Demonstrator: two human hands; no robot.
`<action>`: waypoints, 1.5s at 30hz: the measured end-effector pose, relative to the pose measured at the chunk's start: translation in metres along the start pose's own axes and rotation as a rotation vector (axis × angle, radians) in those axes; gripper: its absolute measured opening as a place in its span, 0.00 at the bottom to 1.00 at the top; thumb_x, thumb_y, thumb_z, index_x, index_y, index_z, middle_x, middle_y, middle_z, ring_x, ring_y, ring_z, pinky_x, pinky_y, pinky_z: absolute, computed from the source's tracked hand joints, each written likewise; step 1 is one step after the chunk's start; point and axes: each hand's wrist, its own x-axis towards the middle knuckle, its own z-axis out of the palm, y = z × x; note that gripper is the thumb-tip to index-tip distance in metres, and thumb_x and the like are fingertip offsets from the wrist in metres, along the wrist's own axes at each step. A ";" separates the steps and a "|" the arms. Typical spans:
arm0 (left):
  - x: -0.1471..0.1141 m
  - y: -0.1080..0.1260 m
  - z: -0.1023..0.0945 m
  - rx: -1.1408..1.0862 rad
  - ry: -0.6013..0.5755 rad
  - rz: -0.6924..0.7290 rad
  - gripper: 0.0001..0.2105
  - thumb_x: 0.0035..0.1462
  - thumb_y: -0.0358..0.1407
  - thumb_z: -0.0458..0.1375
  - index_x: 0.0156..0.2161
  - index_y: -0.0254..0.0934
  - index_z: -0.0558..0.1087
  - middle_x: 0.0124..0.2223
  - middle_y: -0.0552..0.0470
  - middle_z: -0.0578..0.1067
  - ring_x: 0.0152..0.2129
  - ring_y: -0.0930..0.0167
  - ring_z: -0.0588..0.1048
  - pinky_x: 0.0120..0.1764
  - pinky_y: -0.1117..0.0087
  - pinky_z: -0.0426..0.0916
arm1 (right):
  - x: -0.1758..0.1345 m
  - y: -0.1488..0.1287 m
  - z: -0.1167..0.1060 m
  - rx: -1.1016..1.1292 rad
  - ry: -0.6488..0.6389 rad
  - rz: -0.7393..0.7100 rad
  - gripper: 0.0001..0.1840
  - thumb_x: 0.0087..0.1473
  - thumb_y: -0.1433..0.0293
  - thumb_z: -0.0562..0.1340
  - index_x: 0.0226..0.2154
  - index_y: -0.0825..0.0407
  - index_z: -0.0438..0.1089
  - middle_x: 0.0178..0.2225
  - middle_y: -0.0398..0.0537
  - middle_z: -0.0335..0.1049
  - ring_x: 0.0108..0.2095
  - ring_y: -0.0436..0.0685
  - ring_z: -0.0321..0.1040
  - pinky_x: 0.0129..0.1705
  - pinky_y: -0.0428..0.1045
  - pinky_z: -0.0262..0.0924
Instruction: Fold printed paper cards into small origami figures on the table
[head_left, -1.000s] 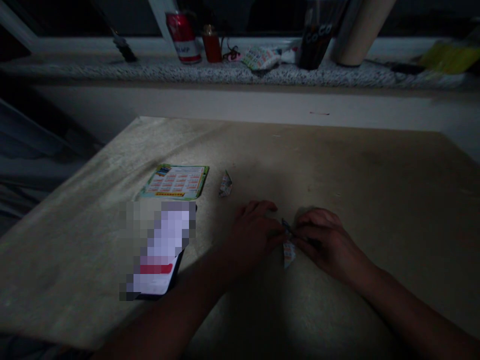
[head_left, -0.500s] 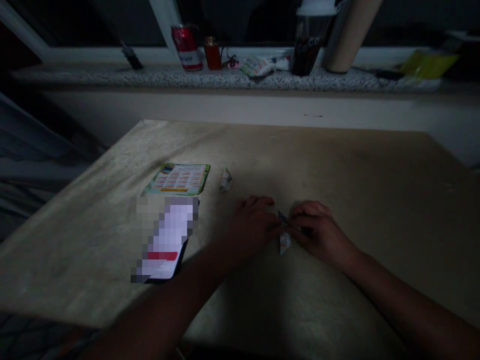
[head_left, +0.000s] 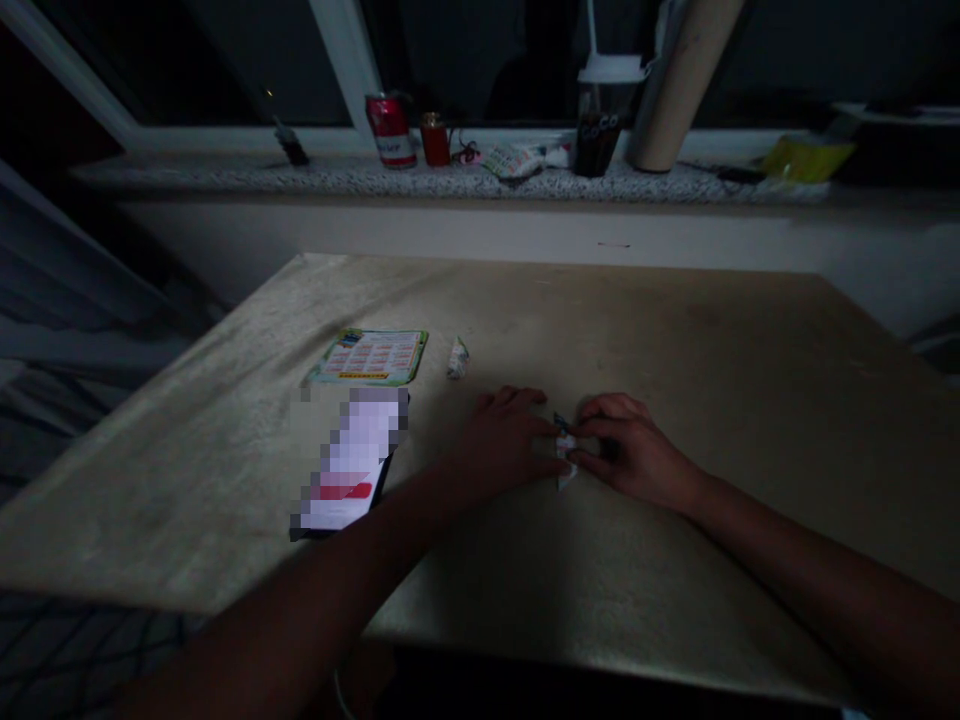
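Note:
Between my two hands is a small folded piece of printed paper [head_left: 566,443], narrow and pointed at its ends, lying low over the table. From its left side, my left hand [head_left: 506,435] grips it with thumb and forefinger while the other fingers stretch forward. My right hand [head_left: 626,445] pinches the same paper from the right, its remaining fingers curled. The fingertips cover part of the paper. A second small folded paper [head_left: 458,359] stands on the table [head_left: 675,340], beyond my left hand.
Left of my hands lies a phone [head_left: 352,460] with a lit, blurred screen. Behind it is a printed calendar card [head_left: 373,356]. The windowsill holds a red can [head_left: 391,132], an orange-red bottle [head_left: 435,140], a crumpled wrapper [head_left: 514,160], a lidded cup [head_left: 600,120] and a cardboard tube [head_left: 682,90].
The camera view has shifted, showing more of the window and the table's near edge. My left thumb and forefinger are further apart along the paper; both hands stay on it.

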 end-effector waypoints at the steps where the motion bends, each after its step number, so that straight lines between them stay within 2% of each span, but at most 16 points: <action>1: 0.000 0.000 0.000 0.001 -0.002 0.000 0.21 0.56 0.55 0.63 0.51 0.49 0.80 0.63 0.45 0.69 0.59 0.53 0.66 0.59 0.46 0.58 | -0.001 0.000 0.000 0.000 -0.004 -0.001 0.09 0.56 0.65 0.69 0.39 0.50 0.80 0.42 0.51 0.74 0.46 0.62 0.71 0.52 0.60 0.61; 13: -0.007 0.005 -0.013 0.019 -0.065 0.024 0.26 0.53 0.56 0.65 0.54 0.50 0.78 0.65 0.43 0.68 0.63 0.52 0.64 0.61 0.44 0.56 | -0.002 -0.003 -0.002 -0.001 -0.023 -0.021 0.13 0.53 0.63 0.71 0.42 0.49 0.78 0.44 0.52 0.73 0.47 0.64 0.69 0.54 0.62 0.60; 24: -0.010 0.001 -0.005 0.063 -0.019 0.084 0.28 0.52 0.55 0.66 0.57 0.50 0.75 0.65 0.41 0.67 0.61 0.50 0.66 0.59 0.43 0.58 | -0.003 -0.006 -0.004 0.026 -0.046 -0.011 0.15 0.50 0.64 0.71 0.41 0.49 0.75 0.44 0.52 0.71 0.49 0.65 0.67 0.55 0.63 0.58; 31: -0.013 -0.003 -0.003 0.070 -0.012 0.088 0.29 0.53 0.55 0.66 0.58 0.51 0.74 0.66 0.42 0.66 0.61 0.53 0.65 0.60 0.46 0.57 | -0.004 -0.012 -0.007 0.028 -0.057 0.009 0.18 0.48 0.65 0.72 0.43 0.50 0.75 0.45 0.53 0.70 0.50 0.65 0.65 0.56 0.63 0.58; 36: -0.015 -0.007 -0.002 0.059 -0.011 0.097 0.32 0.49 0.57 0.68 0.58 0.51 0.73 0.67 0.43 0.65 0.61 0.52 0.65 0.61 0.45 0.56 | -0.004 -0.011 -0.007 0.043 -0.077 0.019 0.25 0.43 0.64 0.74 0.45 0.49 0.75 0.46 0.52 0.70 0.50 0.66 0.65 0.57 0.63 0.57; 40: -0.018 -0.005 -0.002 0.053 -0.020 0.104 0.36 0.45 0.57 0.70 0.59 0.49 0.72 0.67 0.42 0.65 0.61 0.51 0.64 0.61 0.45 0.56 | -0.004 -0.009 -0.007 0.062 -0.072 0.012 0.26 0.43 0.62 0.75 0.45 0.50 0.75 0.46 0.52 0.70 0.50 0.65 0.65 0.57 0.63 0.57; 43: -0.020 0.001 -0.001 0.048 0.006 0.122 0.34 0.50 0.57 0.68 0.59 0.45 0.71 0.65 0.41 0.67 0.60 0.52 0.66 0.60 0.45 0.57 | -0.003 -0.008 -0.007 0.061 -0.070 -0.004 0.24 0.46 0.60 0.74 0.46 0.50 0.76 0.46 0.53 0.71 0.50 0.65 0.65 0.57 0.63 0.57; 45: -0.022 0.005 -0.003 0.039 0.011 0.169 0.29 0.54 0.52 0.67 0.57 0.43 0.72 0.62 0.43 0.70 0.57 0.54 0.68 0.60 0.49 0.59 | -0.003 -0.007 -0.008 0.060 -0.074 -0.016 0.24 0.48 0.59 0.74 0.47 0.50 0.76 0.45 0.53 0.71 0.50 0.65 0.66 0.56 0.63 0.58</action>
